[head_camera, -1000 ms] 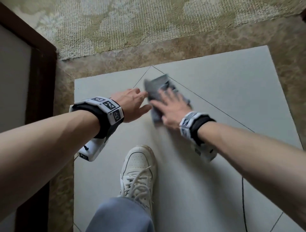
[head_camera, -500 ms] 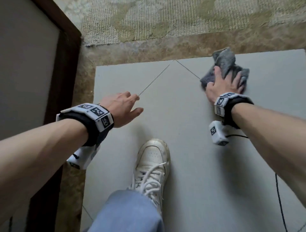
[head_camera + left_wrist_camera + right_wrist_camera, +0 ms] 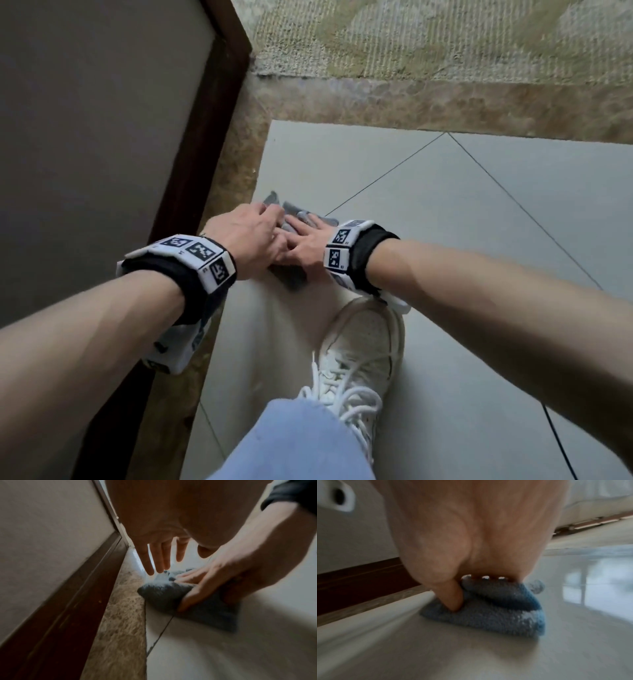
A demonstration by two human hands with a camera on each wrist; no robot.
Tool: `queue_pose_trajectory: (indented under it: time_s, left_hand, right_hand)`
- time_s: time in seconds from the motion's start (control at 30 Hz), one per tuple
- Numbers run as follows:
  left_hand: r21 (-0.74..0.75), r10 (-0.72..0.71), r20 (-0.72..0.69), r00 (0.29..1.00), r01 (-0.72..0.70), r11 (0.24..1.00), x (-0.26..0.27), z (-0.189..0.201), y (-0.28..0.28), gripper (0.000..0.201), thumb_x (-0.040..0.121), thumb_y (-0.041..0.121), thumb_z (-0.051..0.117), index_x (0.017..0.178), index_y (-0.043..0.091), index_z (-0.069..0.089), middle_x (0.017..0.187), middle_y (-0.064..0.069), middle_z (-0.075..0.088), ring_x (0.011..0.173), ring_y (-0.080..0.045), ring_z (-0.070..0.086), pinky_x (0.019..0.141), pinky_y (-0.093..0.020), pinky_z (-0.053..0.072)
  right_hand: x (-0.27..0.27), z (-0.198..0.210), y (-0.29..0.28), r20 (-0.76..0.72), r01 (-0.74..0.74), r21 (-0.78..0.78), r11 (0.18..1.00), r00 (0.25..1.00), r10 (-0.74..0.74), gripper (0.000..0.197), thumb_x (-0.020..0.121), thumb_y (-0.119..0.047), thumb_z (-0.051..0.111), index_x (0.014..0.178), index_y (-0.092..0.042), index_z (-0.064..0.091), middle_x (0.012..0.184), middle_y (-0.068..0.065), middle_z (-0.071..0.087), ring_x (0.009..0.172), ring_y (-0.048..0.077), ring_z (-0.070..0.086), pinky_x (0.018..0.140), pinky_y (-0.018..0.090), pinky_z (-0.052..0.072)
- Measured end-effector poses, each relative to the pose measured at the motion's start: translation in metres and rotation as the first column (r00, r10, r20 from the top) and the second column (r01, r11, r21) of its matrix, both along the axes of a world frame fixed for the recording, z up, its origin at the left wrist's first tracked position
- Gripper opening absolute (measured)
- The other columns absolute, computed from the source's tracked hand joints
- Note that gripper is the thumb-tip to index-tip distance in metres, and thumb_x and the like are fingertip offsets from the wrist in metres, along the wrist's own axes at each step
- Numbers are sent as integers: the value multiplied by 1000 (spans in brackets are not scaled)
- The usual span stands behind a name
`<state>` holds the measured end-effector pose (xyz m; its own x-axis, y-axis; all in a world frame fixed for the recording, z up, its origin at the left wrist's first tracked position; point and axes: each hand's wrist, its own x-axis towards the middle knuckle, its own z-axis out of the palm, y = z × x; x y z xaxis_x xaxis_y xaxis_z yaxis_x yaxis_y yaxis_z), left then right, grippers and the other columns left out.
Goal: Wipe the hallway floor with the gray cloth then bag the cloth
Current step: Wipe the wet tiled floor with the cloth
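Swept back from the far right tiles to the left edge, gray cloth (image 3: pixel 291 278) on the pale floor tile (image 3: pixel 479 222) beside the dark baseboard (image 3: pixel 191 178), left hand (image 3: pixel 251 236) fingers straight and holding nothing above it, right hand (image 3: pixel 305 245) pressing it flat with thumb dug in, white sneaker (image 3: pixel 359 349) just behind.

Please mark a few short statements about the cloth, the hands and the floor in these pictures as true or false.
1. The right hand presses the gray cloth flat on the pale floor tile. True.
2. The cloth lies on the patterned rug. False: it lies on the tile, near the brown border strip.
3. The left hand grips a bag. False: no bag shows; its fingers are straight, over the cloth.
4. A white sneaker stands on the tile. True.
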<state>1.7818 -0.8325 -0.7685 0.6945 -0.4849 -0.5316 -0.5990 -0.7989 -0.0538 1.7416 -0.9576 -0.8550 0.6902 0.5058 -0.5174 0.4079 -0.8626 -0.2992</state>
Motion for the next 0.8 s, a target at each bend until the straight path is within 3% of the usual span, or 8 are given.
queue_pose_trajectory:
  time_s: [0.1,0.2,0.33,0.43,0.57,0.63,0.7,0.8]
  left_hand:
    - [22,11,1,1000,-11,1000,-1,1,11,48,97,50,37,138,25,40,134,-5,49,125,-24,47,95,-40,45]
    - [46,26,-3,1000,-26,999,-1,0,23,52,98,55,34,141,26,37,135,-3,47,126,-23,46,92,-39,46]
    - [74,55,-28,998,-53,996,1,-3,38,55,98,57,30,145,27,31,139,-1,45,126,-22,47,89,-42,50]
    - [95,81,-36,996,-77,993,1,-4,49,57,98,58,29,146,28,30,141,0,43,126,-22,47,89,-43,50]
    - [99,88,-30,996,-85,991,4,-6,54,54,97,58,30,142,27,34,136,-2,47,122,-23,48,88,-41,49]
    - [56,88,-1,996,-88,995,8,-5,53,51,96,58,33,137,26,38,130,-3,50,120,-24,49,88,-41,49]
    - [-29,93,45,995,-92,995,10,-3,50,51,95,57,36,136,26,38,131,-3,49,120,-24,48,89,-42,49]
    - [-82,86,82,993,-79,993,12,-1,46,54,95,56,36,139,25,37,134,-2,47,122,-23,46,89,-41,49]
  right_hand:
    - [12,1,-18,28,-115,-78,990,993,117,69,99,-33,52,155,-44,12,165,-7,-5,151,28,-5,121,50,4]
    - [49,8,-56,57,120,-114,986,992,-114,74,95,-24,54,154,-44,15,166,-2,-3,151,30,-1,121,50,7]
    - [89,7,-87,0,417,-129,900,907,-420,75,93,-19,47,154,-45,13,166,5,-3,150,40,-4,120,55,2]
    - [97,-2,-69,25,465,-149,872,884,-467,71,96,-26,43,154,-47,9,165,9,-9,149,42,-9,118,56,-2]
    - [91,-10,-19,28,225,-177,958,974,-224,67,98,-37,46,152,-51,8,165,8,-14,148,42,-13,115,62,-1]
    - [76,-10,6,112,-19,-137,990,993,35,61,96,-53,49,149,-56,18,166,6,2,150,40,3,115,62,11]
    - [46,-4,29,235,-182,-127,975,949,208,57,88,-64,55,141,-59,35,161,-2,26,147,33,26,112,58,29]
    - [49,-11,25,86,-312,-175,934,940,330,58,101,-45,43,153,-45,18,165,-11,2,152,25,3,119,50,11]
